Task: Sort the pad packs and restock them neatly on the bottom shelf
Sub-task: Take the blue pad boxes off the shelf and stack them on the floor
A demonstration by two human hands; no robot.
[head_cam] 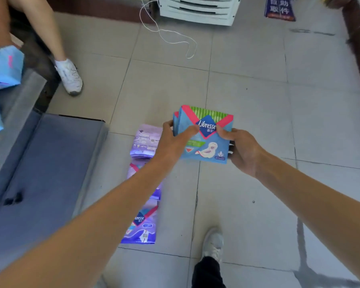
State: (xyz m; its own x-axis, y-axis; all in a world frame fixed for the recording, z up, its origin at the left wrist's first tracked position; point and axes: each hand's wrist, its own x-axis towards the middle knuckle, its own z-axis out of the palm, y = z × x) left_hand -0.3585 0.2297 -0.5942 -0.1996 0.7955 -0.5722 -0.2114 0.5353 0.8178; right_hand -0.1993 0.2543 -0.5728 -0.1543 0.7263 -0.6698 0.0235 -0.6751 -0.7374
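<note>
I hold a small stack of blue pad packs (204, 146) with pink and green tops upright above the tiled floor. My left hand (175, 140) grips the stack's left side, thumb on the front. My right hand (241, 150) grips its right side. Under my left forearm, purple pad packs lie on the floor: one stack (143, 142) further off and another pack (142, 227) nearer to me. The grey bottom shelf (44, 179) runs along the left. More blue packs (3, 67) sit at the far left on the shelf.
Another person's leg and white shoe (70, 76) stand at the upper left by the shelf. A white appliance (197, 9) with a loose white cord (170, 36) is at the back. My own shoe (213, 244) is on the floor below the packs.
</note>
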